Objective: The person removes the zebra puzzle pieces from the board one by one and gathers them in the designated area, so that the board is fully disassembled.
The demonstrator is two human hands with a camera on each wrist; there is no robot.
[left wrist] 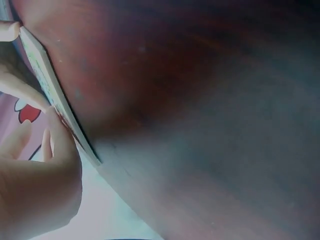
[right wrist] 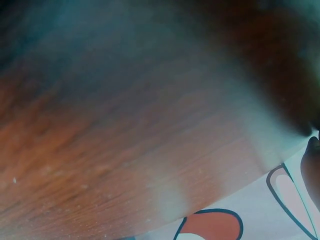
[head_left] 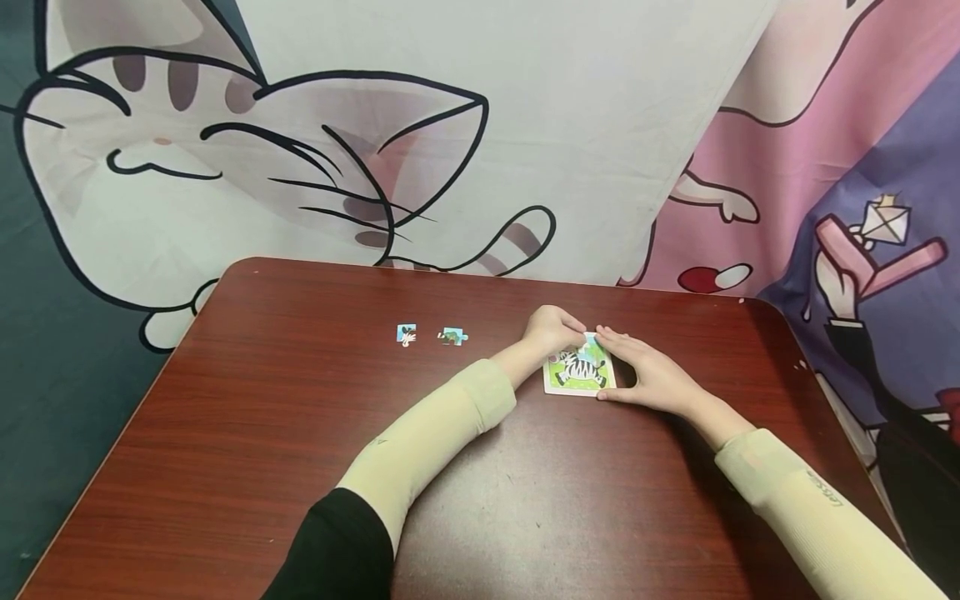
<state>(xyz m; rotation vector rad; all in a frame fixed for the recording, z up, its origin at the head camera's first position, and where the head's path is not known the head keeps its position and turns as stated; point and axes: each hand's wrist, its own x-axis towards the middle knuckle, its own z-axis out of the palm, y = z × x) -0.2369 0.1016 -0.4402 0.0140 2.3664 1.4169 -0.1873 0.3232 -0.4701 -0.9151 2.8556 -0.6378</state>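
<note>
Zebra puzzle board [head_left: 579, 371] sits right of centre in the head view, flat on the brown table [head_left: 300, 467], both hands on it. Left hand [head_left: 552, 330] is at the board's upper-left corner, fingers curled down over the top edge; the left wrist view shows fingertips [left wrist: 30, 95] pressing on the thin board [left wrist: 55, 100] along its edge at the left of that frame, so it's pinching or pressing there. Whether a loose piece sits under those fingers I can't tell. Right hand [head_left: 651, 375] lies along the board's right edge, fingers extended and together, thumb at the lower-right corner, bracing rather than gripping. The right wrist view gives only blurred tabletop and backdrop, no help. Two loose pieces lie well apart from the board at centre-left: a blue one [head_left: 406, 334] and a green-blue one [head_left: 452, 336], just beside each other, untouched. Step in hand looks like seating a piece in the board's top-left area. To do it well: keep the right hand flat as a stop so the board doesn't slide right under the push, press straight down with the left fingertips instead of dragging, and check that the tabs line up before adding force, since a thin board may flex or pop neighbouring pieces if a corner is levered. Risk: the left fingers hide the slot from the head view, so alignment is by feel; lift the fingers to verify it sits flush.
</note>
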